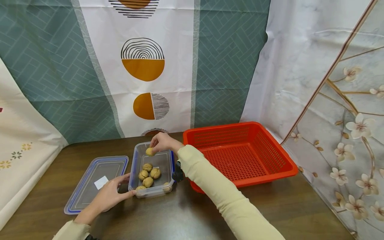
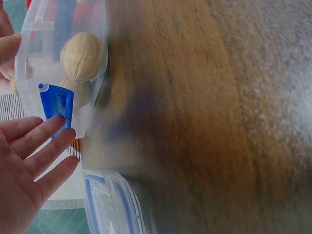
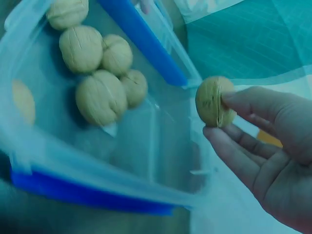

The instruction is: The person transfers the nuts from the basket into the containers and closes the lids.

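Observation:
My right hand [image 1: 164, 142] pinches a walnut [image 1: 149, 152] between thumb and fingertips, over the far part of a clear plastic container [image 1: 154, 192]. A seam runs down that walnut [image 3: 209, 102] in the right wrist view. Several more walnuts [image 1: 148, 182] lie in the container, mostly toward its near left. My left hand [image 1: 111, 195] is at the container's left side, thumb by the near left corner. In the left wrist view, its fairly straight fingers [image 2: 51, 127] lie against a blue clip [image 2: 58, 103] on the container wall.
A clear lid [image 1: 87, 196] with a blue seal and a white label lies left of the container on the brown wooden table [image 1: 144, 221]. To the right stands a red slotted basket [image 1: 240, 182]. Patterned curtains [image 1: 225, 66] hang behind and at both sides.

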A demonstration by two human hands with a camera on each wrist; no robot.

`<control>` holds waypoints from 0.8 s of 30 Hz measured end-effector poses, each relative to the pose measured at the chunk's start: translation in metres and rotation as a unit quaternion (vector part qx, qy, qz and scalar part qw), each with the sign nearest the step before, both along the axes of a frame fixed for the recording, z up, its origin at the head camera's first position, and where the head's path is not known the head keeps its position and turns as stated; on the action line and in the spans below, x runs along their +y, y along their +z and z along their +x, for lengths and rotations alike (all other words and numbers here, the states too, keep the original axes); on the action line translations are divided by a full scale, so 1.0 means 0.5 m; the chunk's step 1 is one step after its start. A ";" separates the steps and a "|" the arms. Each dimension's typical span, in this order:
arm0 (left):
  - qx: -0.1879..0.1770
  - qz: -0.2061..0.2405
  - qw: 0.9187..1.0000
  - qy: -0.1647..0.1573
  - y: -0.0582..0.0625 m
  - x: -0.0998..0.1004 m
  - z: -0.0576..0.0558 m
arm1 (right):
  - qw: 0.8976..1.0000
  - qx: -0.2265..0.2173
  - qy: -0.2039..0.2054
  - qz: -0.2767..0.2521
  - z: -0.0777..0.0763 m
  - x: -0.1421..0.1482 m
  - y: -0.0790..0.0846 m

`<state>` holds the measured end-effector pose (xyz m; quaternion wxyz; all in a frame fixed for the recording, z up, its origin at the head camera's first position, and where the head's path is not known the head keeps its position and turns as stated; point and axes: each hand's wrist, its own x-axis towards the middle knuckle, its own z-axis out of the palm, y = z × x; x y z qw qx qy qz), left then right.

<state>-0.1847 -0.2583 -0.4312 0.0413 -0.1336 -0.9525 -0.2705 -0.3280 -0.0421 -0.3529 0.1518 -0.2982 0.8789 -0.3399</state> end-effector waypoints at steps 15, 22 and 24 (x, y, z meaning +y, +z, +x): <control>0.004 0.013 1.000 0.006 -0.011 0.007 0.005 | 0.987 0.062 -0.117 0.090 0.003 -0.060 -0.102; 0.006 0.005 1.000 0.008 -0.008 0.004 0.003 | 0.983 0.072 -0.105 0.133 -0.075 -0.090 -0.195; 0.009 0.004 1.000 0.009 -0.006 0.003 0.002 | 0.980 0.073 -0.105 0.152 -0.078 -0.094 -0.195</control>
